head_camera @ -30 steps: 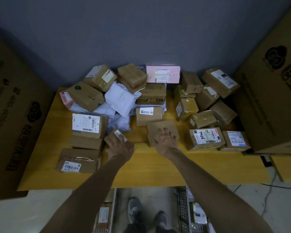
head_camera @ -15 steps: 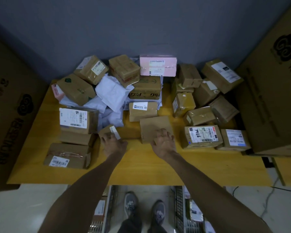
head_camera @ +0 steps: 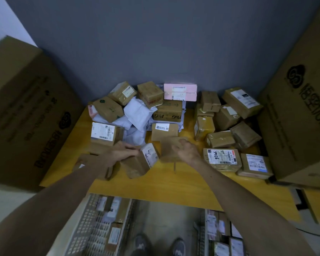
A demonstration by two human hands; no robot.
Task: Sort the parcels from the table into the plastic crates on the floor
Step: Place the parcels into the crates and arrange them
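My left hand (head_camera: 123, 152) grips a small brown parcel with a white label (head_camera: 142, 161), lifted and tilted above the yellow table (head_camera: 174, 189). My right hand (head_camera: 187, 151) holds a flat brown parcel (head_camera: 169, 147) by its near edge, raised off the table. Many more brown boxes, white bags (head_camera: 137, 115) and a pink box (head_camera: 180, 92) are piled at the table's back. Two plastic crates stand on the floor below: a left crate (head_camera: 81, 226) and a right crate (head_camera: 201, 235), both holding parcels.
Large cardboard cartons flank the table, one at the left (head_camera: 26, 111) and one at the right (head_camera: 299, 108). A labelled box marked 7936 (head_camera: 221, 158) lies right of my right hand. My shoes (head_camera: 161, 245) stand between the crates.
Both hands have closed on their parcels and lifted them off the table toward me. The small labelled parcel is now tilted on its side. The view has pulled back and down.
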